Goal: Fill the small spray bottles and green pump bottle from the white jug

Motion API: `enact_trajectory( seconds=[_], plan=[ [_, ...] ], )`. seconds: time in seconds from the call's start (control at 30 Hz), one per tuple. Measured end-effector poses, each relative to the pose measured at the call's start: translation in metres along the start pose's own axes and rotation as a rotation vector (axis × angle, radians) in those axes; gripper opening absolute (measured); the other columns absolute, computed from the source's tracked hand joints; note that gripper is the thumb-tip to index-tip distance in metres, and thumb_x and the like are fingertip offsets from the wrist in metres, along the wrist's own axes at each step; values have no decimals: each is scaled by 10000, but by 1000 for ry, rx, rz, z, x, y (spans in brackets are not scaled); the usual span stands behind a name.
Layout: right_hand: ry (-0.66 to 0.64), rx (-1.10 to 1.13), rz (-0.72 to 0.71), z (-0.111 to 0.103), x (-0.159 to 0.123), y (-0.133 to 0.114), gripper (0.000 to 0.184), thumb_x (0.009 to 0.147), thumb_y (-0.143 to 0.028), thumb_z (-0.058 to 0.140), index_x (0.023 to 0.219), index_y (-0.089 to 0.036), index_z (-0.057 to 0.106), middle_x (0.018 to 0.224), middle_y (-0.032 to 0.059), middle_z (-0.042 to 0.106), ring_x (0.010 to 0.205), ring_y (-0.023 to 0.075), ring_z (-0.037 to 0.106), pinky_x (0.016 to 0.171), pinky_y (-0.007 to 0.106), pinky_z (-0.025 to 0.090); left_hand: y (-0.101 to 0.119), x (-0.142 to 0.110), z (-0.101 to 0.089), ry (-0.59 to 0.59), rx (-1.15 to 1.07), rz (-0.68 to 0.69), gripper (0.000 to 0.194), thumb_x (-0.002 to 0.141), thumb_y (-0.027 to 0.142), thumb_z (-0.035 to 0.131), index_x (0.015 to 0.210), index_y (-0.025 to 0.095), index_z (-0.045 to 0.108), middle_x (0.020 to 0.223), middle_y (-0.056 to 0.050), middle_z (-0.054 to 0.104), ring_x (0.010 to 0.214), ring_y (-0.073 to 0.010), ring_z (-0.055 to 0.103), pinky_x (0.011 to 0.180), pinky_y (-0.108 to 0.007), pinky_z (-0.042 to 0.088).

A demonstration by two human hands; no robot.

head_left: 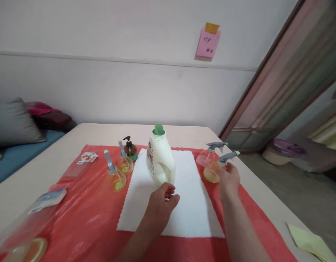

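White jug [161, 156] standing on a white cloth [184, 218] over red sheeting [88, 211], which partly covers the pale surface [184, 134]; wall [116, 91] behind, with pink note [208, 43]; floor [293, 185] at right. Left hand [164, 203] half-open, empty, near the jug's base; right hand [230, 178] curled at a yellowish spray bottle [210, 175], grip indeterminable.

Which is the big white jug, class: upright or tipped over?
Upright: the white jug has its green spout at the top and its base on the white cloth.
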State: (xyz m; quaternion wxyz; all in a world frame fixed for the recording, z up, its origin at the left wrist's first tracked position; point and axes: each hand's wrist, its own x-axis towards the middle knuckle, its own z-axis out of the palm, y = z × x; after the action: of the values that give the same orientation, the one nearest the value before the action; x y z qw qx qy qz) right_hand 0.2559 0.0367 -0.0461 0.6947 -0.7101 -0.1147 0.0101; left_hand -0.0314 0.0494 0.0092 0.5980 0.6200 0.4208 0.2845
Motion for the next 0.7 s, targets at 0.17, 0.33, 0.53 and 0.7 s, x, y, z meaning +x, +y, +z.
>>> enact_trajectory(
  seconds=[0.17, 0.33, 0.53, 0.7],
  plan=[
    [141, 148, -45, -7, -16, -39, 435, 527, -465, 816, 875, -266, 647, 1036, 117, 665, 1110, 395, 606, 997, 594, 429, 17, -7, -13, 114, 1, 62, 117, 832, 323, 624, 866, 219, 665, 882, -40, 699, 816, -202, 633, 756, -309, 470],
    [96, 333, -136, 0, -42, -76, 358, 508, -410, 845, 816, -267, 731, 995, 135, 724, 1052, 368, 658, 1050, 585, 403, 20, -9, -45, 616, 66, 323, 132, 902, 357, 592, 930, 249, 662, 890, -24, 701, 863, -194, 646, 839, -313, 488],
    [14, 362, -167, 5, -73, -101, 412, 532, -410, 856, 910, -256, 804, 1077, 148, 739, 1127, 398, 650, 1089, 645, 386, 24, -2, -92, 1086, -22, 301, 156, 856, 282, 579, 1009, 253, 567, 1015, -36, 645, 982, -204, 630, 918, -351, 497],
    [-22, 366, -115, 3, -86, -118, 321, 570, -386, 854, 858, -248, 813, 1086, 170, 737, 1142, 415, 644, 1065, 666, 400, 19, 12, -127, 910, 146, 82, 609, 781, 287, 701, 1316, 228, 415, 1505, -183, 427, 1405, -334, 409, 1121, -499, 359]
  ],
)
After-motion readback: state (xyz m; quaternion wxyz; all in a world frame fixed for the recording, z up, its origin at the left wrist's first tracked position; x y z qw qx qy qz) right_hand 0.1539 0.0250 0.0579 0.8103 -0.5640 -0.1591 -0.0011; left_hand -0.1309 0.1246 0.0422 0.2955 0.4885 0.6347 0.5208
